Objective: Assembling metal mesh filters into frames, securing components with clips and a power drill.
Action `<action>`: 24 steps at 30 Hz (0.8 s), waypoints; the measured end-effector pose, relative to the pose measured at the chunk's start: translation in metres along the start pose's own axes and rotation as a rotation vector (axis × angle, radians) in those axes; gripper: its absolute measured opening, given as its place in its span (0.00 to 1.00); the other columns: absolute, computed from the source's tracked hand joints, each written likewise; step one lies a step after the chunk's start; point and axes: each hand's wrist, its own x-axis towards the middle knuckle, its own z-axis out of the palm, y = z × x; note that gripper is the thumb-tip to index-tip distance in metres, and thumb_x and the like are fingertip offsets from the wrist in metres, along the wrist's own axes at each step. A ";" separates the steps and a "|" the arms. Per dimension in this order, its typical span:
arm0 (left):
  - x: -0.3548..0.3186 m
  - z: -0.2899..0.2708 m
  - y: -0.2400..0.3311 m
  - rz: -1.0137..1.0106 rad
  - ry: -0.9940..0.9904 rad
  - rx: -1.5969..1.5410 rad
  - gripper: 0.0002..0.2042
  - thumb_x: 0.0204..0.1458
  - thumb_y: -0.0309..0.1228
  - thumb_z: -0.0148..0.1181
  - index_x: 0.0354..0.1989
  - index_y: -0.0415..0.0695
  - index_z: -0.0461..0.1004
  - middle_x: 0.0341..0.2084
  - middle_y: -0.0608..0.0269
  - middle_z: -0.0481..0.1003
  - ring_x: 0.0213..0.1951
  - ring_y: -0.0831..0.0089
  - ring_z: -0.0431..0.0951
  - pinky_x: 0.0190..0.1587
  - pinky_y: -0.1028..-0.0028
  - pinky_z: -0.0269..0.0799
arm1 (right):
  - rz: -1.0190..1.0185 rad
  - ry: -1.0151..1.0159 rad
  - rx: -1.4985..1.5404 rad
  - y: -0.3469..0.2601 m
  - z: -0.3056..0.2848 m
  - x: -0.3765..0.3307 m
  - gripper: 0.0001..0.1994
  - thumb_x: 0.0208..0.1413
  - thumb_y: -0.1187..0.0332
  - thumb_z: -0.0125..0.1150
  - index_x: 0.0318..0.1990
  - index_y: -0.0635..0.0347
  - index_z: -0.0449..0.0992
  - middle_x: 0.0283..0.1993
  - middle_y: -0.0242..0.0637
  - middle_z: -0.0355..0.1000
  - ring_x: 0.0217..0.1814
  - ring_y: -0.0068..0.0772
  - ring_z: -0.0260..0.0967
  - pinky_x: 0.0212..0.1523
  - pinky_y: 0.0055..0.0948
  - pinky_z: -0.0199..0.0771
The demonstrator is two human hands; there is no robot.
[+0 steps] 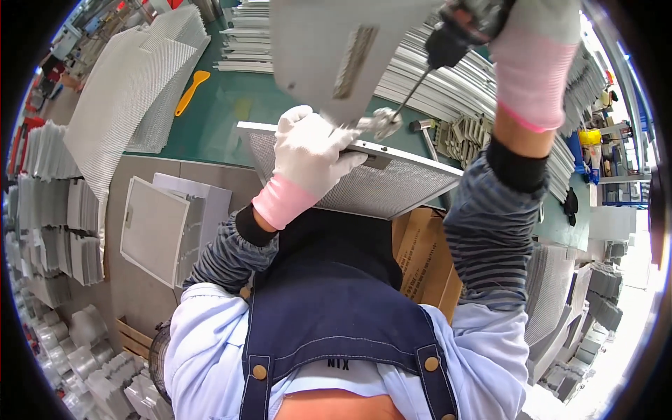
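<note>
My left hand (308,150), in a white glove with a pink cuff, is closed on the upper edge of a white-framed metal mesh panel (378,185). The panel leans between the bench and my apron. My right hand (535,42), gloved alike, grips a black and red power drill (465,31) at the top right. Its long thin bit (413,92) slants down to a shiny clump of small metal pieces (385,124) just above the frame, beside my left fingers. A grey metal plate with a slot (315,52) hangs over the bench and hides part of it.
On the green bench (238,94) lie a yellow scraper (192,92), a hammer (424,133), metal clips (465,136) and stacked white strips (245,35). Mesh sheets (133,84) overhang its left side. Framed panels (154,231) stand lower left; a cardboard box (423,259) is below right.
</note>
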 end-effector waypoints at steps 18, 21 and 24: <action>-0.009 0.016 -0.001 0.048 0.064 0.069 0.20 0.40 0.45 0.71 0.37 0.46 0.78 0.30 0.66 0.74 0.30 0.67 0.77 0.31 0.69 0.72 | -0.152 -0.143 -0.189 0.135 -0.083 -0.026 0.12 0.63 0.64 0.50 0.45 0.65 0.71 0.38 0.36 0.72 0.39 0.26 0.73 0.39 0.24 0.75; -0.019 0.026 -0.005 -0.164 -0.078 -0.086 0.21 0.37 0.47 0.69 0.44 0.65 0.78 0.38 0.71 0.75 0.38 0.68 0.76 0.48 0.57 0.66 | 0.030 -0.115 0.392 0.134 -0.073 -0.029 0.15 0.63 0.62 0.50 0.46 0.67 0.70 0.38 0.36 0.74 0.36 0.25 0.73 0.37 0.24 0.75; -0.022 0.029 -0.005 -0.148 -0.071 -0.073 0.17 0.36 0.48 0.69 0.38 0.66 0.80 0.33 0.73 0.76 0.37 0.69 0.76 0.50 0.55 0.61 | 0.099 -0.100 0.324 0.105 -0.054 -0.027 0.14 0.62 0.63 0.50 0.45 0.67 0.72 0.37 0.35 0.74 0.35 0.24 0.73 0.35 0.23 0.74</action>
